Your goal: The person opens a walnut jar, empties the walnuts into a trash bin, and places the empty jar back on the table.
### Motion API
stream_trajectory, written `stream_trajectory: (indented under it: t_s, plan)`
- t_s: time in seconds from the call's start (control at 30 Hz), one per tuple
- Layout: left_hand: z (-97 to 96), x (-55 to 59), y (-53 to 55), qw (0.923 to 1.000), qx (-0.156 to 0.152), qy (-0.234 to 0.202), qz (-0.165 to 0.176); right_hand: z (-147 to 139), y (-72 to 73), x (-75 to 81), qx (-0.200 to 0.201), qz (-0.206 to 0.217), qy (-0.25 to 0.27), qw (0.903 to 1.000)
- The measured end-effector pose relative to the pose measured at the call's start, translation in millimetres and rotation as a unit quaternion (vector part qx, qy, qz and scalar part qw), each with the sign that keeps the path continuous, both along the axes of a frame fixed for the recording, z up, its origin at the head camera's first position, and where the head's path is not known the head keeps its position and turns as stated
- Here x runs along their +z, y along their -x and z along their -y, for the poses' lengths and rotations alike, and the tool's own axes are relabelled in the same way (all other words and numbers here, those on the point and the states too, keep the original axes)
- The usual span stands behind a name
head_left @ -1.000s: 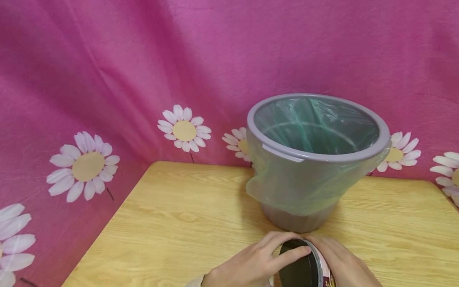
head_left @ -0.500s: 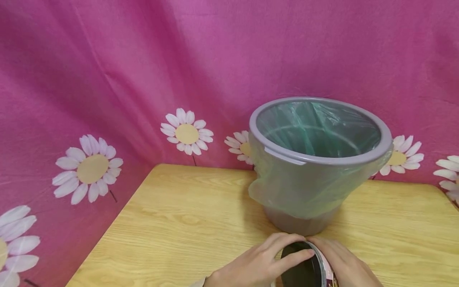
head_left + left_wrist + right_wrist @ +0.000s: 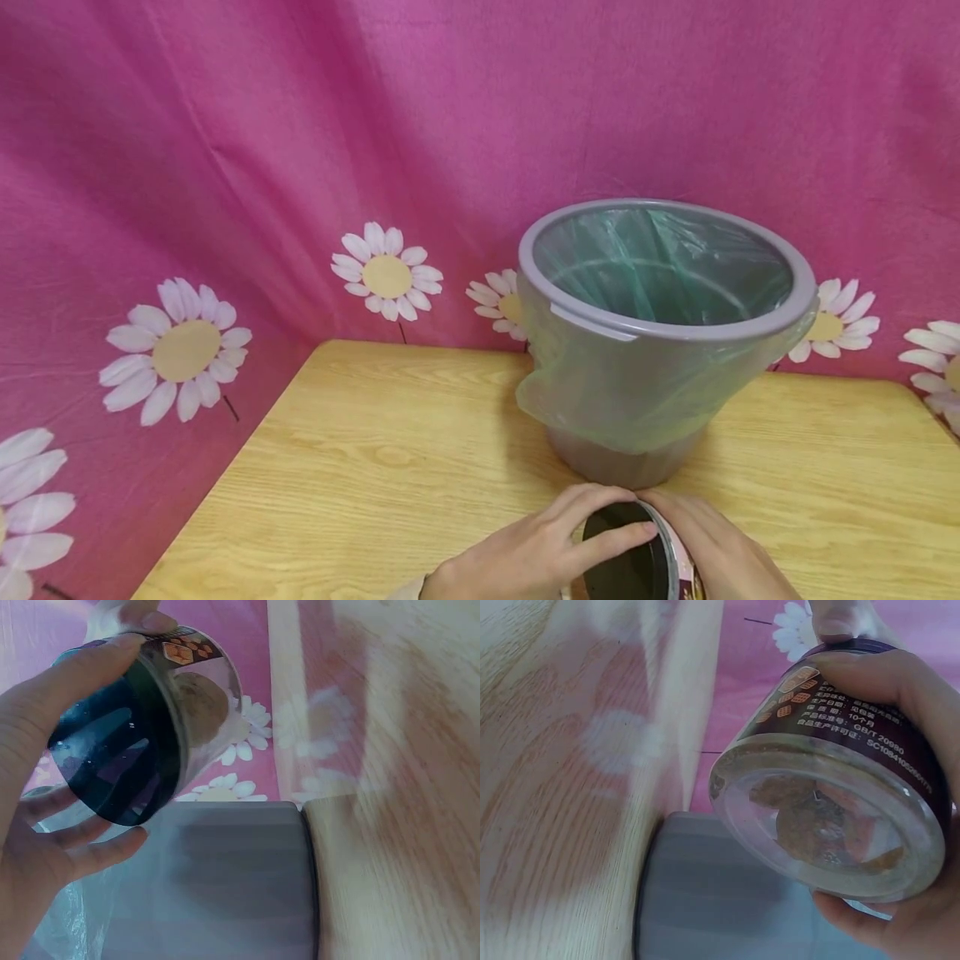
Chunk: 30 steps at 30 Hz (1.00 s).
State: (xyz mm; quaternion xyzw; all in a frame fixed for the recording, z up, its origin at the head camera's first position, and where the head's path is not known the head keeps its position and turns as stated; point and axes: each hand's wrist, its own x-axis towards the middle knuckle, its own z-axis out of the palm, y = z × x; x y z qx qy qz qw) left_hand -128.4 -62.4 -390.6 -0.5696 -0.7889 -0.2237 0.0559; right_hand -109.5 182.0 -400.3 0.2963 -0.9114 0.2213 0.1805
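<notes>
Both hands hold a clear jar [image 3: 817, 780] tipped on its side, close in front of the bin at the bottom of the head view. Biscuits show through its base in the right wrist view, and a dark label with small print wraps its side. My right hand [image 3: 723, 550] grips the jar's body, thumb over the label. The glossy dark lid [image 3: 112, 750] faces left. My left hand [image 3: 517, 546] spans that lid, with thumb and fingers on opposite sides of its rim. Part of the jar lies below the head view's edge.
A grey-lilac bin [image 3: 630, 467] with a green plastic liner [image 3: 615, 400] folded over its rim stands on the wooden table [image 3: 360, 467]. Behind hangs a pink cloth [image 3: 450, 125] printed with white flowers. The table's left edge runs diagonally beside the cloth.
The head view shifts slightly down and back up. Both hands keep their hold on the jar and its lid, with hardly any visible movement.
</notes>
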Motion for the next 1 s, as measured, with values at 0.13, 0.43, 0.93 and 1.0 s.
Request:
stream_trajectory:
  t_s: [0.13,0.43,0.93,1.0]
  plan:
    - [-1.4,0.6,2.0,0.9997,-0.019,-0.008,-0.014,-0.3,0.4,1.1,0.000,0.002,0.003,1.0000]
    - [-2.1,-4.0,3.3,0.9996,-0.024,-0.011,0.006,-0.4,2.4,-0.2,0.009,-0.024,-0.002,0.9997]
    - [-1.3,-3.1,0.6,0.9992,-0.029,-0.028,0.008,-1.5,0.6,0.2,-0.008,0.008,0.000,0.9999]
    - [-1.0,-3.4,0.3,0.9993,-0.026,-0.027,0.005,-1.7,0.2,0.5,-0.013,0.016,0.001,0.9998]
